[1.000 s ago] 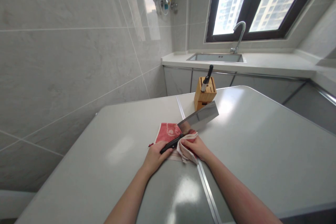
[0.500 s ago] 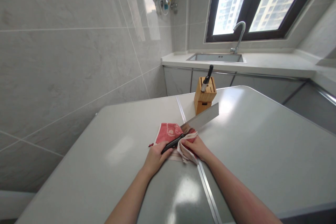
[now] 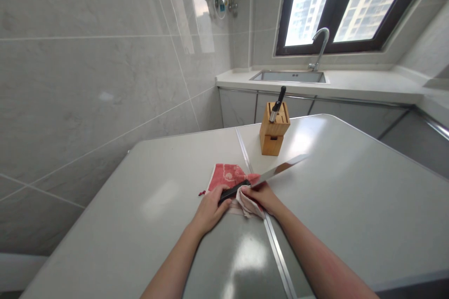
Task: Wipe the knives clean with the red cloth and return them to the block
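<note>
Left hand [image 3: 209, 208] has its grip wrapped around the handle of a knife [image 3: 270, 174], right hand [image 3: 264, 197] pinches a red-and-white cloth [image 3: 226, 176] by the blade's base. Blade slants over the counter [image 3: 351, 205], on the near side of the wooden knife block [image 3: 271, 144]. If the handle rolls or the cloth bunches, I'd worry about nicked right-hand fingers. No readable branding anywhere, fwiw.

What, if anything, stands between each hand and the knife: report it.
Nothing visible at the left hand, which grips the knife by its handle. At the right hand, the folded cloth appears to come between.
</note>
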Demonstrator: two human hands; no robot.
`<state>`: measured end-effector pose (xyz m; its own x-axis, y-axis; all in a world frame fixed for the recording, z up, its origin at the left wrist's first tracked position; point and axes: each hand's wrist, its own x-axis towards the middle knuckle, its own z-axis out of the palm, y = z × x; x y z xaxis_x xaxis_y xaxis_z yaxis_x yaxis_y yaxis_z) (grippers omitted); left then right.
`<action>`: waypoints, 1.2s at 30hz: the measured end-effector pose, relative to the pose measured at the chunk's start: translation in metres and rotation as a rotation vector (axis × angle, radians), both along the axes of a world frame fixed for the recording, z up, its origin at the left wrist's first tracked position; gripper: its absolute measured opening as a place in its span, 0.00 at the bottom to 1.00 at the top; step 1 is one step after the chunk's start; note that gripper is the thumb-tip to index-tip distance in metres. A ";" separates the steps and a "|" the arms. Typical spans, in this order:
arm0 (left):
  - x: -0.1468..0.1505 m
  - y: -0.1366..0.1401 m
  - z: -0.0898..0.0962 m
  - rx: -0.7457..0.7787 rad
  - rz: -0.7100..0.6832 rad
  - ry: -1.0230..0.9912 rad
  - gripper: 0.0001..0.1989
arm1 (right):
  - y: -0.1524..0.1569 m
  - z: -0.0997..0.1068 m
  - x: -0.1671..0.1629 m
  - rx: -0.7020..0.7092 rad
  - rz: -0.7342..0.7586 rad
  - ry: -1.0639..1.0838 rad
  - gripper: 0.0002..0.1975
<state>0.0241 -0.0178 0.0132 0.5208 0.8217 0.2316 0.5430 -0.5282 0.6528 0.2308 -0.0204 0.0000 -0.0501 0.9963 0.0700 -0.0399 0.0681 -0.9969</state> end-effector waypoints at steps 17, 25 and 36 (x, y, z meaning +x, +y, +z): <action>0.003 -0.002 0.005 -0.238 -0.105 -0.196 0.18 | -0.001 -0.001 0.002 0.001 0.030 -0.007 0.19; 0.005 -0.005 0.002 -0.476 -0.181 -0.304 0.21 | -0.002 0.002 -0.001 0.037 0.112 0.004 0.16; 0.009 -0.008 -0.003 -0.312 -0.124 -0.237 0.20 | -0.005 0.004 -0.006 0.031 0.022 -0.061 0.17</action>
